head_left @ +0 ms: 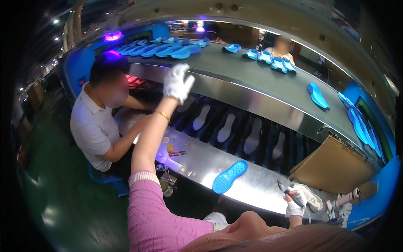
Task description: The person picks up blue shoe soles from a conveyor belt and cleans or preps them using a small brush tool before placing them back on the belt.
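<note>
My left hand (178,85), in a white glove, is stretched out at the front edge of the upper conveyor. Its fingers are apart and I see nothing in them. Just beyond it, a row of blue shoe soles (183,52) lies on the belt. In my right hand (296,203), also gloved but with bare fingertips, is a slim dark pen-like tool (287,191), held at a slant above the metal ledge. One blue sole (229,177) rests on that ledge between my two arms. A white shoe (310,197) lies right beside my right hand.
Pale soles (227,128) lie on the dark lower conveyor. More blue soles sit along the upper belt (252,80). A cardboard sheet (333,166) leans at the right, near a pinkish cylinder (349,196). A seated co-worker (98,122) is close on my left; another person is across the belt.
</note>
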Tool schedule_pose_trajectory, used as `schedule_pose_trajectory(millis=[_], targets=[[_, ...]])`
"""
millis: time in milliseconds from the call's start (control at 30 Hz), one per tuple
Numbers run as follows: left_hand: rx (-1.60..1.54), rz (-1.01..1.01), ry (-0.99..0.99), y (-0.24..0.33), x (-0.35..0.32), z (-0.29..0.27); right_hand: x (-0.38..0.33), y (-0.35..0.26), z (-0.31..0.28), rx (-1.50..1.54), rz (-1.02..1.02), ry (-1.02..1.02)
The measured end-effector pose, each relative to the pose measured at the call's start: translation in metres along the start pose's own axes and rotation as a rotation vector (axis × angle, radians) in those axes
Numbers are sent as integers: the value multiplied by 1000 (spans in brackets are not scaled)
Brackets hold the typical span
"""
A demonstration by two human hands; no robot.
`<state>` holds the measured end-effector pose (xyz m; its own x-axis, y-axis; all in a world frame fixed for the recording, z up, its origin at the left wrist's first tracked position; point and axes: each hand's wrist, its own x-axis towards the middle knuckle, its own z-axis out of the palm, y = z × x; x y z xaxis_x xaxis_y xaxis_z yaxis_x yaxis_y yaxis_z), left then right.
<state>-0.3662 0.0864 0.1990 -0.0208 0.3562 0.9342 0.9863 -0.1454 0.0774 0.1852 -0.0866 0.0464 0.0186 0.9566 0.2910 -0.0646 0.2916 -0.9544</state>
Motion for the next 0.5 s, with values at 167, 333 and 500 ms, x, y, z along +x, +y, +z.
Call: schedule_pose_trajectory(millis=[167,333,500], targets=[[372,-431,-304,-61,60,43,8,-14,10,-32,81,90],[503,-433,-582,-83,96,69,15,-9,10,-81,132,213],[514,-560,-631,-120,122,106,16,-12,21,-122,232,260]])
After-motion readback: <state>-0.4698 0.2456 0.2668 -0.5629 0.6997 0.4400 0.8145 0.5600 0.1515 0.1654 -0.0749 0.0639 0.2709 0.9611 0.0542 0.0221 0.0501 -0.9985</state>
